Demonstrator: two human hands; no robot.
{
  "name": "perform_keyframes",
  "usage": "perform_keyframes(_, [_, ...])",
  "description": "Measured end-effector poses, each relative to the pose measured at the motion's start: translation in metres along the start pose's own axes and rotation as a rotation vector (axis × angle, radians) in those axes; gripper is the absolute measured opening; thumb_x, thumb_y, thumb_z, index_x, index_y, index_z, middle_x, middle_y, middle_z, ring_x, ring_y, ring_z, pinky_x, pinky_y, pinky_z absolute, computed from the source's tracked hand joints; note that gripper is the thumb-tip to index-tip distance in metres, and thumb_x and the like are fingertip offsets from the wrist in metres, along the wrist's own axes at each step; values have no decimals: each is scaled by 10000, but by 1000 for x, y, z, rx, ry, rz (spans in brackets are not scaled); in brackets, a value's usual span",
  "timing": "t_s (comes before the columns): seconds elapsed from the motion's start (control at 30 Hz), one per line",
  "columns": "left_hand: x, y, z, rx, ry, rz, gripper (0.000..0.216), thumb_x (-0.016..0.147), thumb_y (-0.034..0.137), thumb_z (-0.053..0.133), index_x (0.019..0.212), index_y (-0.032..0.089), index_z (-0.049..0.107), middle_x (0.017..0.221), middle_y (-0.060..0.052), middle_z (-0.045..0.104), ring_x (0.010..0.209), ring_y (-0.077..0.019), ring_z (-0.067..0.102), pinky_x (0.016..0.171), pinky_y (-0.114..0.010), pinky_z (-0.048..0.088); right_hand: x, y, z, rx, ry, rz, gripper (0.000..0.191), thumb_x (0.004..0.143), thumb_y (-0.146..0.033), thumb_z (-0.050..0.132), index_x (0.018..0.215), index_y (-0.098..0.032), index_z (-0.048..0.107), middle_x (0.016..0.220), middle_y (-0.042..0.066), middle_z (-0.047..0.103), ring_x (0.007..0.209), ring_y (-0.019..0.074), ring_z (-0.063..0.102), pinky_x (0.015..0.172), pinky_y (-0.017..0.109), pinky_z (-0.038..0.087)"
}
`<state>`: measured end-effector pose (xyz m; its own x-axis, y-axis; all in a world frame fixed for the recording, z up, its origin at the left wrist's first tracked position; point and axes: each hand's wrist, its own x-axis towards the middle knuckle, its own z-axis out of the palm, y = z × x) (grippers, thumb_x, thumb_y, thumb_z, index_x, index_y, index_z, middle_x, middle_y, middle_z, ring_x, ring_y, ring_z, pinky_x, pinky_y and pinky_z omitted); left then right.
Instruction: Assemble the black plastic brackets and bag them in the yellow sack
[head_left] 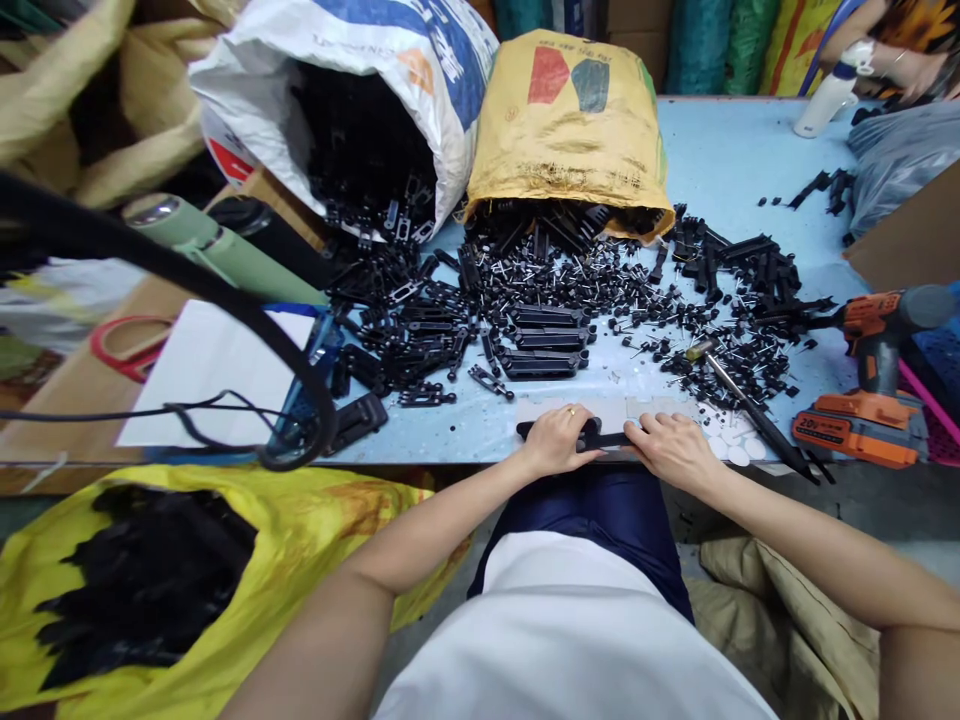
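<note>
At the front edge of the blue table, my left hand [559, 438] is closed around a long black plastic part [615, 440]. My right hand [671, 450] grips the same part's right end with bent fingers, which hide some of it. Just beyond lie several matching long black parts [546, 340] in a stack. Behind them spreads a pile of small black-headed pins [577, 275]. Black link-shaped pieces [427, 330] are heaped to the left. A small hammer [742, 395] rests on the right, near white discs [739, 445].
An orange cordless drill [870, 380] stands at right. White [457, 120] and yellow [570, 130] sacks spill black parts at the back. A green flask [202, 245] and black cable [225, 300] are at left. Below sits a yellow bag [315, 520]. Another person's arm [904, 70] shows far right.
</note>
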<state>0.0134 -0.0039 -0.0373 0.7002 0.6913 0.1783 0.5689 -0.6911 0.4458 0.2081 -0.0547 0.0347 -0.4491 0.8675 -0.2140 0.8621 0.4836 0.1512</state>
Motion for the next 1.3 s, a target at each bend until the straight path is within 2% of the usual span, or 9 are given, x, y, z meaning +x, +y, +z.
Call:
perform_keyframes(0.17, [-3, -1, 3, -8, 22, 16, 414, 759, 572, 526, 903, 183, 519, 813, -51, 592, 786, -200, 604, 678, -289, 461, 6, 6, -4, -17, 32, -49, 263, 915, -372, 402, 936, -182, 583, 796, 79, 614, 694, 169, 552, 601, 272, 248])
perform_keyframes(0.33, [15, 7, -4, 42, -132, -4, 465, 745, 590, 546, 936, 166, 531, 863, -76, 608, 845, -223, 585, 712, -307, 449, 9, 27, 13, 34, 6, -119, 308, 896, -423, 433, 881, -163, 598, 777, 66, 621, 721, 164, 556, 599, 259, 272])
perform_keyframes(0.5, [94, 9, -9, 175, -90, 38, 265, 887, 226, 421, 1132, 174, 508, 1097, -108, 585, 1027, -224, 515, 820, -337, 400, 16, 61, 29, 72, 84, -27, 305, 908, -389, 408, 918, -165, 615, 885, 81, 634, 847, 196, 549, 681, 278, 328])
perform_keyframes(0.6, [146, 7, -7, 247, -162, 5, 268, 859, 72, 373, 1020, 108, 584, 1039, -146, 613, 1041, -245, 512, 822, -358, 394, 41, 77, 33, 64, 189, 141, 279, 912, -266, 379, 1048, -144, 589, 1036, 113, 618, 924, 218, 532, 740, 298, 351])
perform_keyframes(0.7, [166, 6, -7, 252, -207, 12, 235, 845, 53, 396, 890, 71, 627, 929, -154, 641, 1004, -248, 536, 828, -355, 403, 74, 89, 35, 85, 210, 215, 313, 871, -141, 380, 1133, -117, 551, 1150, 141, 578, 1022, 230, 508, 811, 322, 351])
perform_keyframes(0.83, [128, -5, -17, 189, -110, -7, 218, 844, 73, 426, 932, 99, 624, 934, -112, 633, 938, -205, 563, 816, -308, 430, 88, 95, 38, 167, 117, 193, 253, 841, -109, 396, 947, -121, 625, 958, 130, 640, 919, 230, 557, 800, 336, 369])
perform_keyframes(0.97, [48, -30, -35, 7, 106, -88, 214, 869, 141, 422, 960, 165, 615, 900, -56, 612, 836, -154, 580, 748, -262, 462, 59, 85, 38, 437, 244, 103, 205, 858, -213, 447, 916, -156, 635, 914, 95, 630, 823, 190, 585, 731, 289, 428])
perform_keyframes(1.07, [1, -44, -45, -46, 148, -139, 197, 869, 145, 414, 920, 160, 604, 832, -44, 598, 788, -147, 579, 717, -257, 471, 37, 67, 30, 615, 245, -55, 201, 863, -254, 472, 917, -163, 643, 881, 79, 635, 809, 171, 598, 725, 266, 452])
perform_keyframes(1.3, [-19, -33, -50, 162, 44, -141, 197, 850, 94, 399, 841, 156, 586, 781, -51, 560, 714, -158, 553, 676, -275, 479, 37, 33, 13, 568, 183, -51, 176, 863, -210, 478, 879, -152, 643, 828, 77, 631, 752, 161, 607, 687, 248, 459])
